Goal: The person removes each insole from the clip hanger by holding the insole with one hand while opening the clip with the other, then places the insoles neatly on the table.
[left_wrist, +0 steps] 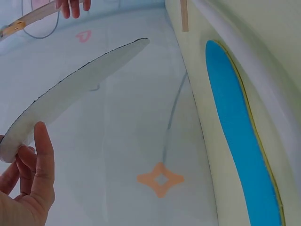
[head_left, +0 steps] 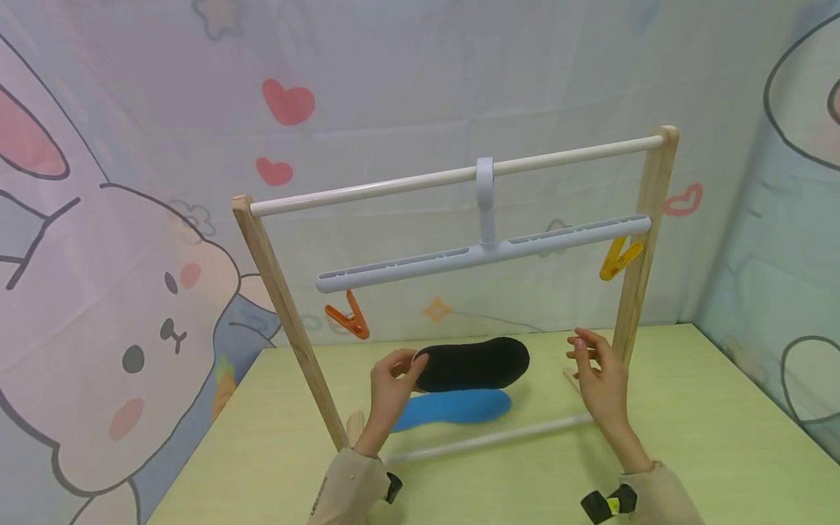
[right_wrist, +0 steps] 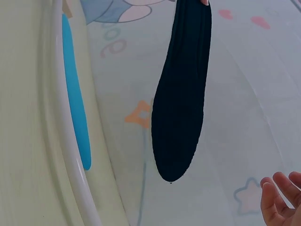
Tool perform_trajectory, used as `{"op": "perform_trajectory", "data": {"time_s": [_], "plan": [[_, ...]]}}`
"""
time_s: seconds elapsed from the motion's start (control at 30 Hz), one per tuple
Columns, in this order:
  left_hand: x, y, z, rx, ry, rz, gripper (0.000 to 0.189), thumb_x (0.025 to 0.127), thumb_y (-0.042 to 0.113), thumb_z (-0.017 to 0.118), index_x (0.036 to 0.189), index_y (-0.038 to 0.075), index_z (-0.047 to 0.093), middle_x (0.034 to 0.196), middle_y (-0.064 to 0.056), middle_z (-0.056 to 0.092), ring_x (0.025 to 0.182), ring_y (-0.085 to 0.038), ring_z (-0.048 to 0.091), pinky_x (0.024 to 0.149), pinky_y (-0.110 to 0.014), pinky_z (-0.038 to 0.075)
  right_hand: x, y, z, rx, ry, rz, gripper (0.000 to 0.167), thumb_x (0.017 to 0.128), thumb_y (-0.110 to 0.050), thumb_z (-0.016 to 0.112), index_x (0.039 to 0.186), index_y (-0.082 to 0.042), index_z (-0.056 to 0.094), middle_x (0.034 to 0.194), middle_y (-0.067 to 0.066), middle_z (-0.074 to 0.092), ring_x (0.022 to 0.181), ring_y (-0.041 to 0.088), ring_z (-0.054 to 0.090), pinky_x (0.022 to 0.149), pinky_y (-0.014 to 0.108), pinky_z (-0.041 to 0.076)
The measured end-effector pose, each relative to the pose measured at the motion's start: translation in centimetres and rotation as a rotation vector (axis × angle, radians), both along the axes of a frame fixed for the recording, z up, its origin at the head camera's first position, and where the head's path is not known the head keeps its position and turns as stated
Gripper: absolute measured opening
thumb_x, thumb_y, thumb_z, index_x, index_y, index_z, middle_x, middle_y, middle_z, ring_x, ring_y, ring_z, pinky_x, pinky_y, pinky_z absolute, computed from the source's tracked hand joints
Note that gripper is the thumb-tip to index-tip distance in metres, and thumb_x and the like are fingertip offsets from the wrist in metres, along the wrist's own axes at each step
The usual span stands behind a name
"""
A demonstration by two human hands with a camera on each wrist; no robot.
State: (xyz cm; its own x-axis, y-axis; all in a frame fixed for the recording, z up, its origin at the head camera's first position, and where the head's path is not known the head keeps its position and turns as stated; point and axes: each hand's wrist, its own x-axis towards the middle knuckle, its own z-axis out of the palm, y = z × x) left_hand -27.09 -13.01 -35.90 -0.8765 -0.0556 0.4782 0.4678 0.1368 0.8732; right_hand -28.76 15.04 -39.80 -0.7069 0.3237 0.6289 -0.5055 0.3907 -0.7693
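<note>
My left hand (head_left: 391, 390) pinches one end of a black shoe insole (head_left: 474, 364), thumb on the black face, and holds it sideways above the table. Its pale underside shows in the left wrist view, where the insole (left_wrist: 75, 84) slants upward from the fingers. A blue insole (head_left: 459, 406) lies on the table below, partly overlapped by the black one in the head view. My right hand (head_left: 600, 383) is raised near the rack's right post with nothing in it, its fingers loosely bent and apart from the insole's free end.
A wooden rack with a white top rod (head_left: 367, 191) and a lower bar (head_left: 505, 436) stands on the pale green table (head_left: 709, 408). From the rod hangs a light-grey hanger (head_left: 420, 268), an orange clip (head_left: 354, 319) at its left end and a yellow clip (head_left: 613, 264) at its right.
</note>
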Motion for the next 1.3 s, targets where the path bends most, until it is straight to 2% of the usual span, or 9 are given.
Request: {"op": "perform_trajectory", "data": {"time_s": [0.1, 0.23, 0.53, 0.73, 0.93, 1.1, 1.2, 1.3], "plan": [[0.1, 0.0, 0.0, 0.029, -0.031, -0.025, 0.014, 0.082, 0.002, 0.060, 0.089, -0.010, 0.063, 0.081, -0.029, 0.058, 0.053, -0.015, 0.060, 0.049, -0.041, 0.052, 0.6, -0.5, 0.6, -0.004, -0.003, 0.008, 0.025, 0.091, -0.005, 0.046, 0.112, 0.004, 0.055, 0.097, 0.015, 0.061, 0.072, -0.012, 0.052, 0.050, 0.012, 0.046], [0.2, -0.1, 0.0, 0.027, -0.041, -0.025, 0.014, 0.082, 0.003, 0.059, 0.088, -0.010, 0.062, 0.081, -0.029, 0.058, 0.051, -0.017, 0.060, 0.049, -0.040, 0.052, 1.7, -1.2, 1.7, 0.000, 0.008, 0.009, 0.024, 0.091, -0.003, 0.045, 0.110, 0.008, 0.055, 0.096, 0.019, 0.061, 0.072, -0.013, 0.052, 0.050, 0.012, 0.045], [0.4, -0.2, 0.4, 0.029, -0.061, -0.013, 0.016, 0.084, 0.006, 0.059, 0.087, -0.010, 0.063, 0.076, -0.031, 0.054, 0.045, -0.025, 0.056, 0.050, -0.046, 0.051, 2.2, -1.8, 2.1, 0.026, 0.037, 0.011, 0.023, 0.090, 0.000, 0.046, 0.108, 0.011, 0.055, 0.094, 0.024, 0.062, 0.070, -0.015, 0.051, 0.050, 0.006, 0.043], [0.3, -0.3, 0.6, 0.026, -0.078, 0.008, 0.018, 0.084, 0.008, 0.059, 0.086, -0.010, 0.063, 0.077, -0.031, 0.055, 0.045, -0.021, 0.056, 0.048, -0.039, 0.052, 2.2, -1.9, 2.1, 0.015, 0.021, 0.024, 0.024, 0.090, 0.000, 0.045, 0.110, 0.010, 0.054, 0.095, 0.024, 0.061, 0.071, -0.014, 0.051, 0.050, 0.005, 0.042], [0.3, -0.4, 0.8, 0.020, -0.105, 0.041, 0.019, 0.085, 0.008, 0.059, 0.086, -0.010, 0.063, 0.073, -0.026, 0.056, 0.044, -0.018, 0.056, 0.048, -0.037, 0.053, 2.5, -2.0, 2.2, 0.016, 0.012, 0.028, 0.024, 0.090, -0.001, 0.045, 0.109, 0.010, 0.054, 0.095, 0.024, 0.061, 0.071, -0.014, 0.051, 0.050, 0.008, 0.044], [-0.2, -0.5, 0.6, 0.018, -0.116, 0.064, 0.020, 0.085, 0.008, 0.058, 0.085, -0.010, 0.063, 0.068, -0.021, 0.055, 0.044, -0.022, 0.056, 0.047, -0.035, 0.053, 2.4, -1.9, 2.0, 0.024, 0.022, 0.022, 0.024, 0.090, -0.001, 0.046, 0.110, 0.009, 0.055, 0.096, 0.025, 0.060, 0.071, -0.015, 0.050, 0.050, 0.011, 0.046], [-1.0, -0.8, -0.2, 0.024, -0.125, 0.071, 0.021, 0.085, 0.010, 0.058, 0.084, -0.009, 0.064, 0.066, -0.019, 0.055, 0.045, -0.026, 0.058, 0.047, -0.035, 0.053, 2.4, -2.0, 2.1, 0.018, 0.022, 0.022, 0.024, 0.090, -0.001, 0.046, 0.110, 0.009, 0.055, 0.095, 0.023, 0.061, 0.071, -0.014, 0.051, 0.050, 0.011, 0.045], [-1.9, -1.0, -1.0, 0.023, -0.146, 0.087, 0.022, 0.085, 0.014, 0.059, 0.083, -0.008, 0.064, 0.065, -0.015, 0.055, 0.045, -0.024, 0.059, 0.047, -0.033, 0.053, 2.5, -2.0, 2.2, 0.017, 0.022, 0.021, 0.023, 0.090, -0.001, 0.046, 0.109, 0.009, 0.055, 0.094, 0.023, 0.061, 0.071, -0.013, 0.051, 0.050, 0.010, 0.046]]}}
